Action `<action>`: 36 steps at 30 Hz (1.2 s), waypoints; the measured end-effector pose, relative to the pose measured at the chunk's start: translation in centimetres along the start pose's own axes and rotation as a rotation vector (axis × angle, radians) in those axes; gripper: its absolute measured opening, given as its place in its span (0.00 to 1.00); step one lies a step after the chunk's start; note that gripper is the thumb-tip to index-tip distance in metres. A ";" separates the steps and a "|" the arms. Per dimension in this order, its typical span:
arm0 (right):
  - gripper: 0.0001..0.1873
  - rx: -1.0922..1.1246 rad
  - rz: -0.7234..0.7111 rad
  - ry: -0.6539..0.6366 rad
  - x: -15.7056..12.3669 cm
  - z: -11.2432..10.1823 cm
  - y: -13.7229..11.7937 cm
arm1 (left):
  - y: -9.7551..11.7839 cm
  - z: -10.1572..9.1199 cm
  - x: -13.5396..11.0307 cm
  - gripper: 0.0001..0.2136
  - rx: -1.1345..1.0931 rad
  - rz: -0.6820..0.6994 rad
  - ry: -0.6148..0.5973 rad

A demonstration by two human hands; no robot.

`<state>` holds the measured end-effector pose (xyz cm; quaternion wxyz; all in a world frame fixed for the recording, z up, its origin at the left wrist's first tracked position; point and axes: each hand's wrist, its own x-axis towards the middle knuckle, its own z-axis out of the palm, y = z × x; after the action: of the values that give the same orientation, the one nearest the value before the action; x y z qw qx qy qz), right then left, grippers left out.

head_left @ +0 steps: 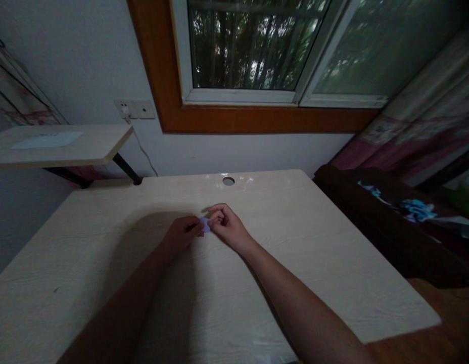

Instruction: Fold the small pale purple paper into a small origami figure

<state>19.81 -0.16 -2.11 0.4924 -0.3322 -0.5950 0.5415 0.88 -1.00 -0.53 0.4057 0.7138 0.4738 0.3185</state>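
Both my hands meet over the middle of a pale wooden desk [295,263]. Between them is a small pale purple piece [205,225], maybe paper, too small to name for sure. My left hand [181,233] pinches its left side with curled fingers. My right hand [227,225] pinches its right side, fingers bent and pressed together. Most of the piece is hidden by my fingertips.
The desk has a round cable hole [228,180] near its far edge. A raised shelf [63,144] sticks out at the left under a wall socket [135,109]. A window [257,50] is above; dark furniture with cloth [401,217] stands at the right.
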 end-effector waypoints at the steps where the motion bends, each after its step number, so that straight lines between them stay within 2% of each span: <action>1: 0.16 -0.006 -0.001 0.001 0.0 0.0 -0.1 | -0.2 0.1 0.0 0.13 -0.010 0.002 0.003; 5: 0.15 -0.046 -0.008 -0.021 -0.1 0.0 -0.4 | -0.5 0.2 0.1 0.14 0.003 0.003 0.013; 10: 0.16 -0.124 -0.025 -0.051 -0.3 -0.1 -0.7 | 0.1 -0.1 0.1 0.14 0.084 0.011 0.006; 13: 0.15 -0.139 -0.037 -0.031 -0.3 0.0 -0.8 | 0.2 -0.1 0.1 0.13 0.075 0.010 -0.003; 19: 0.14 -0.086 -0.012 0.039 -0.2 0.2 -0.7 | -0.3 -0.1 0.1 0.11 -0.035 0.005 0.021; 25: 0.14 -0.006 -0.011 0.077 0.0 0.0 -0.7 | 0.1 -0.3 0.0 0.10 -0.117 -0.007 0.022; 36: 0.16 0.033 -0.001 0.118 0.2 -0.1 -0.2 | 0.2 -0.4 -0.1 0.12 -0.119 -0.012 0.049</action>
<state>19.87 0.02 -1.88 0.5323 -0.3553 -0.5560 0.5304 0.54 -0.99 -0.18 0.4376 0.6774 0.4682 0.3611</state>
